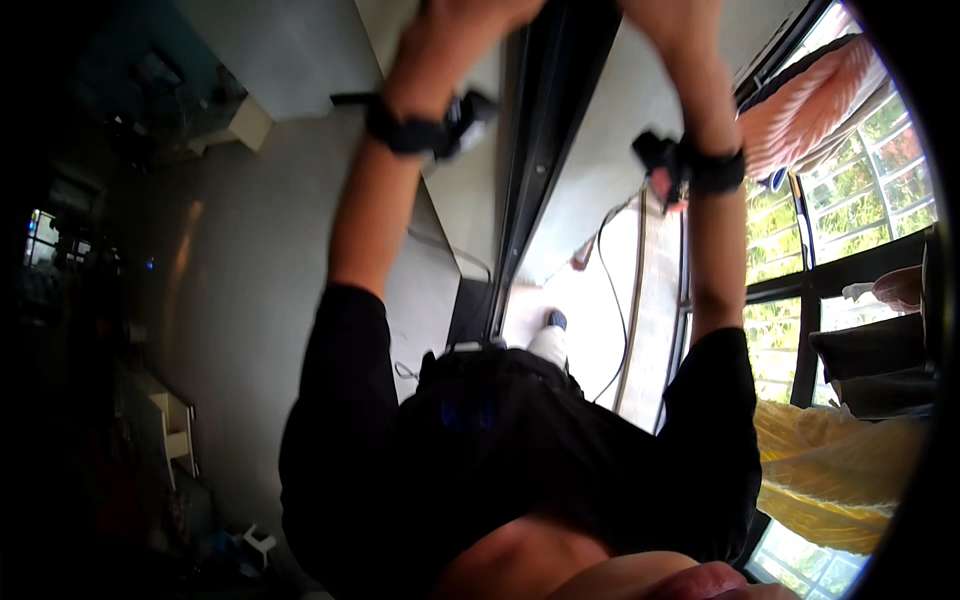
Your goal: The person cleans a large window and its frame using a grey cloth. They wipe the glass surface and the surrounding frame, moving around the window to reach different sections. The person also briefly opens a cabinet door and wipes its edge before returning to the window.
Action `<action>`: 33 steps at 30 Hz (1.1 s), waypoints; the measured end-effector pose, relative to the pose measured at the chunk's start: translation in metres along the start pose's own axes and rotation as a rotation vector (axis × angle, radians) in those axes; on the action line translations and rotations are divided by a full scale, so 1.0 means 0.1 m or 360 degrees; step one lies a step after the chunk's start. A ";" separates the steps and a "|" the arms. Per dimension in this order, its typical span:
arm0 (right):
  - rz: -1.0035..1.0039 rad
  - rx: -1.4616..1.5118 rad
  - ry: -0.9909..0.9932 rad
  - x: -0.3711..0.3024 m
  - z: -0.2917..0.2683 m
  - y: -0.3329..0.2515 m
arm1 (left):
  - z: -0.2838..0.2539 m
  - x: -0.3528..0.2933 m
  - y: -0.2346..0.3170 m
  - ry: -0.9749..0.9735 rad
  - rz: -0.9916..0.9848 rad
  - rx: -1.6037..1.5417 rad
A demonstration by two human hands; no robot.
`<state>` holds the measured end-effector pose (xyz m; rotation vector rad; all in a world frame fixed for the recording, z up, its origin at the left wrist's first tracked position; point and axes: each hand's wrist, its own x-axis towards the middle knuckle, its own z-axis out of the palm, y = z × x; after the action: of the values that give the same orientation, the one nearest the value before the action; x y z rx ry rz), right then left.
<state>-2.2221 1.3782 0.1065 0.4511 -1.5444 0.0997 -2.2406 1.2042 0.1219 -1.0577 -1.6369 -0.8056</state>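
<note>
Both of my arms are raised, with black straps and small devices on the wrists. At the top edge, my left hand (480, 12) is cut off by the frame, so its fingers are out of sight. My right hand (678, 18) is also cut off there and smeared by motion. Between them runs a dark upright frame (548, 120), which looks like a door or window frame; whether either hand touches it I cannot make out. Anything the hands may hold is hidden.
Pinkish ribbed cloth (815, 100), dark cloth (870, 360) and yellow cloth (835, 470) hang by the barred window (775, 240) on the right. A black cable (622, 320) trails over the bright floor strip. Left lies grey floor (250, 330), with a white stool (258, 540) at lower left.
</note>
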 end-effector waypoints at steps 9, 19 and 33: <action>0.0485 0.0234 -0.0205 -1.69 0.01 -0.76 | 0.54 -1.96 -0.02 0.0071 -0.0472 -0.0356; 0.1091 0.0545 -0.0012 -1.72 -0.18 -1.08 | 0.24 -1.57 0.06 0.0152 -0.0312 -0.0890; 0.1200 0.0585 0.0070 -1.79 -0.30 -1.01 | 0.51 -1.38 0.62 -0.0174 -0.0712 -0.0652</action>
<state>-2.1664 1.3346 -0.0889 0.1252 -1.5855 0.9803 -2.1844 1.2381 -0.0235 -1.0344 -1.8804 -1.4471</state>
